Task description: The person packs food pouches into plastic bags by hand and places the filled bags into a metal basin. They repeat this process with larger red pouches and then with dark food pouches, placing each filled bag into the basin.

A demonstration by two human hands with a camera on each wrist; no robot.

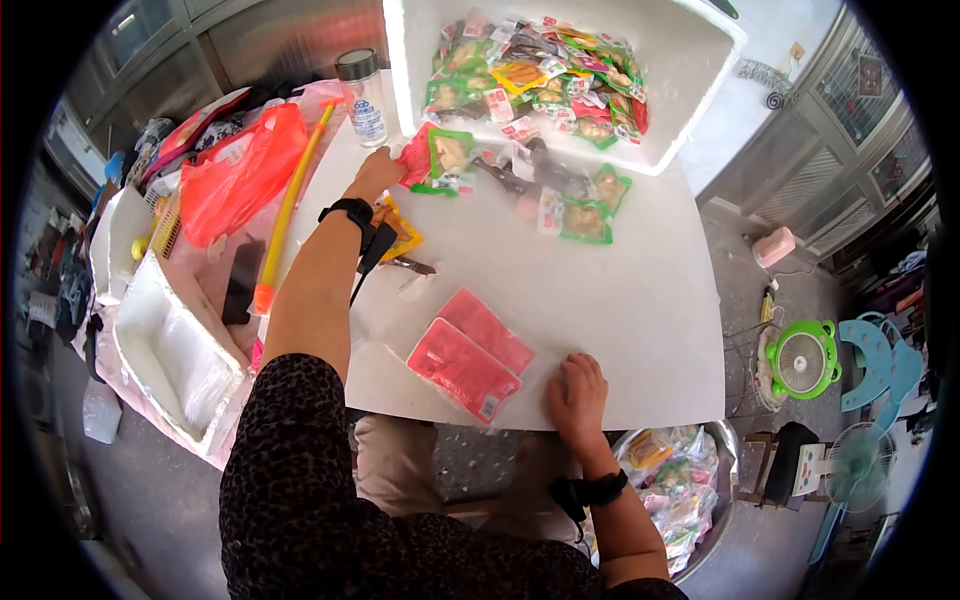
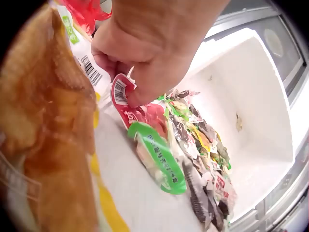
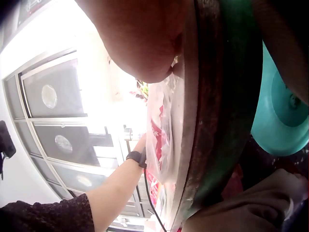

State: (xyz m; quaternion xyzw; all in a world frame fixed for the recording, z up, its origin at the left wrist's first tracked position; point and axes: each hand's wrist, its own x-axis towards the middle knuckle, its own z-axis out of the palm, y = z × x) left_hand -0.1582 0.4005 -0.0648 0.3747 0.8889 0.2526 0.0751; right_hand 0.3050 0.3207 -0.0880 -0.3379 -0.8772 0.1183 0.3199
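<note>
Stretched to the table's back left, my left hand pinches a small red packet between thumb and fingers. The left wrist view shows a barcode on that red packet's corner, and a green-edged packet overlapping it. Below the wrist lies a yellow-edged packet of brown food, with a thin dark packet beside it. My right hand rests at the table's front edge, fingers loosely bent and holding nothing. Just left of it, two flat red packets lie overlapping.
A white foam box full of mixed packets lies at the table's back, opening toward me. More packets lie before it. A lidded bottle stands at back left. A metal basin of packets sits below right.
</note>
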